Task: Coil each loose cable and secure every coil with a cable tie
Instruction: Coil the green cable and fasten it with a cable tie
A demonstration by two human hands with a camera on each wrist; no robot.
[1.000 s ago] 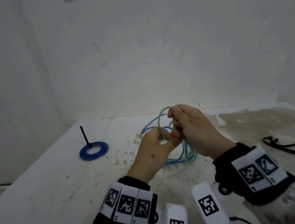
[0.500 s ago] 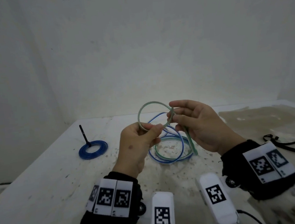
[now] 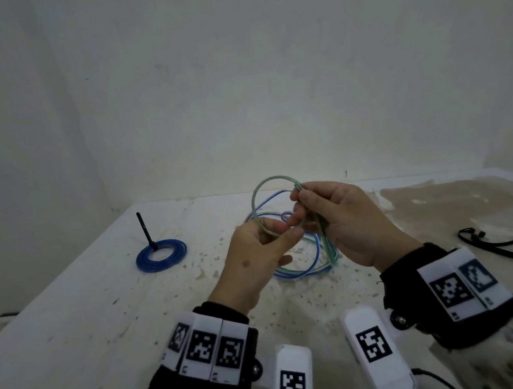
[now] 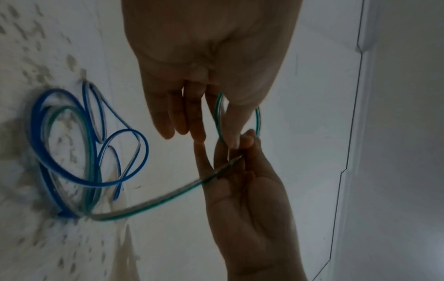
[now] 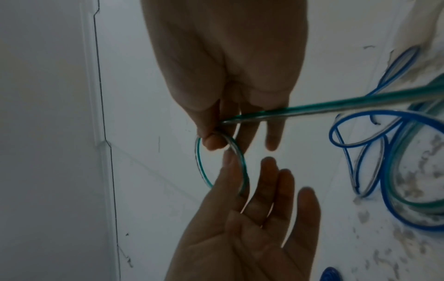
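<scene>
A green cable (image 3: 256,194) forms one raised loop between my hands. The left hand (image 3: 278,231) holds the loop's bottom between thumb and forefinger. Thumb and forefinger of the right hand (image 3: 296,191) pinch its top, and the rest of the cable trails under the palm to the table. In the right wrist view that right hand (image 5: 213,140) pinches where the green cable (image 5: 336,105) crosses the loop. A loose blue cable (image 3: 315,251) lies tangled with the green one under my hands. In the left wrist view the blue cable (image 4: 72,176) and green cable (image 4: 153,204) lie on the left.
A finished blue coil (image 3: 161,255) with a black tie tail (image 3: 144,230) standing up sits at the far left of the white table (image 3: 75,331). Loose black cable ties (image 3: 498,244) lie at the right. A wall stands close behind the table.
A second ago my hands were close together around a small loop over the pile. The left hand has since drawn left and the loop has opened wider and risen.
</scene>
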